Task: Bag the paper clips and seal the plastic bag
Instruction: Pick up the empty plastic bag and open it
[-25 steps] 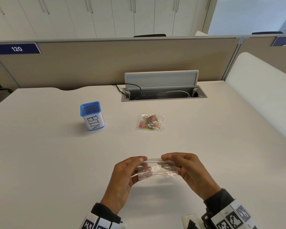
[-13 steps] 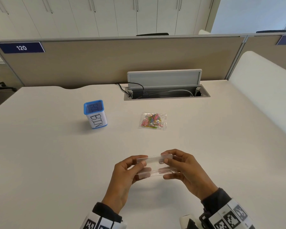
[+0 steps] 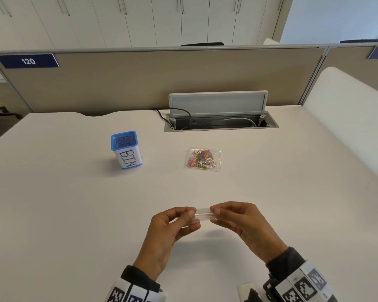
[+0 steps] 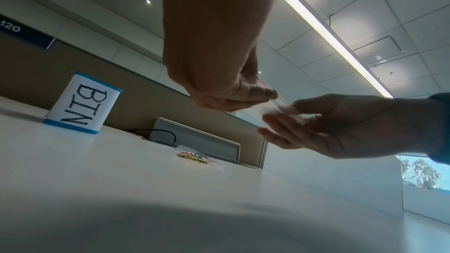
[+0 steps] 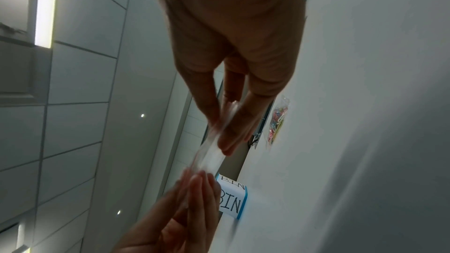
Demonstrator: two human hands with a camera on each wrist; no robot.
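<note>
**Empty bag held taut at an office desk**

On our white desk (image 3: 74, 214), the blue bin (image 3: 127, 150) stands left of the paper clips (image 3: 202, 159), which lie in their clear packet. Nearer us, our left hand (image 3: 172, 227) and right hand (image 3: 240, 221) each pinch an end of the plastic bag (image 3: 203, 214) above the desk, apparently to work its mouth open.

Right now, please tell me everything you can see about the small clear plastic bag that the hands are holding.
The clear plastic bag is small, thin and transparent, and looks empty. It is held in the air above the white desk, not touching it. The left hand pinches one end and the right hand pinches the other, so that only a narrow strip shows between the fingertips. In the wrist views it is blurred, so I cannot tell whether its mouth is open.
</note>
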